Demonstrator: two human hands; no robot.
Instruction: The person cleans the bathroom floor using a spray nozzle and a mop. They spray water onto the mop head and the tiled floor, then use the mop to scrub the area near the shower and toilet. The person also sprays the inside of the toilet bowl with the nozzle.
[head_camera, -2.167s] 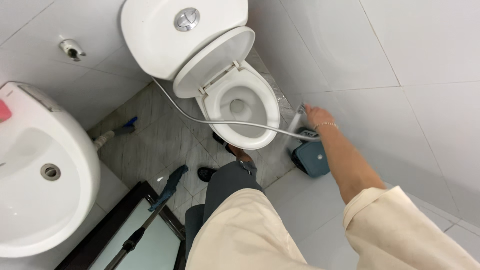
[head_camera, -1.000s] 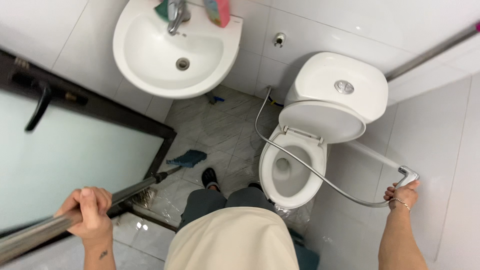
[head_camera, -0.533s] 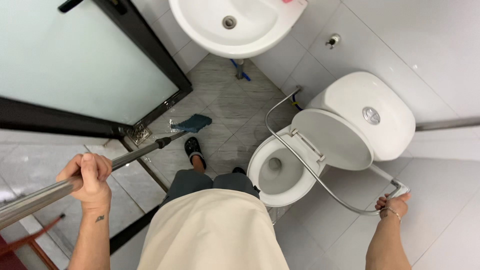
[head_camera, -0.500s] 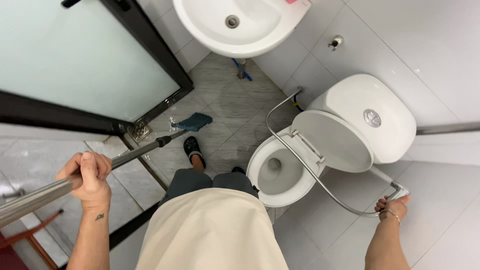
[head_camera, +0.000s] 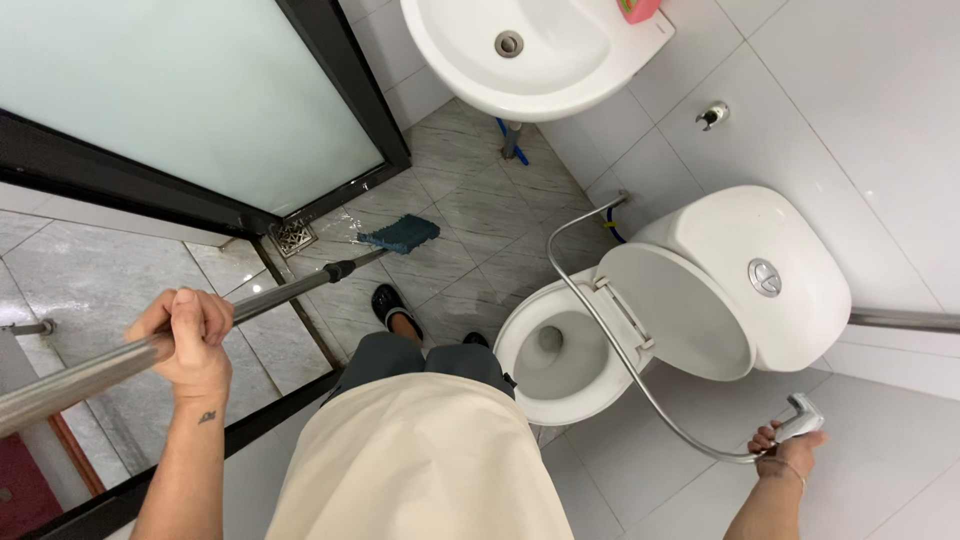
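Your left hand (head_camera: 188, 338) was clamped round the metal mop pole (head_camera: 150, 350); your right hand (head_camera: 787, 449) gripped the bidet sprayer (head_camera: 801, 417) beside the open toilet (head_camera: 560, 358).

Cream loose top covering the torso; dark grey trousers below it. Black slip-on shoe (head_camera: 388, 300) on the visible foot. Forearms bare, no sleeves. Small dark tattoo at the left wrist (head_camera: 207, 417); thin bracelet at the right wrist (head_camera: 790, 470).

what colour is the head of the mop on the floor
Dark blue; the mop head shows best in the head view.
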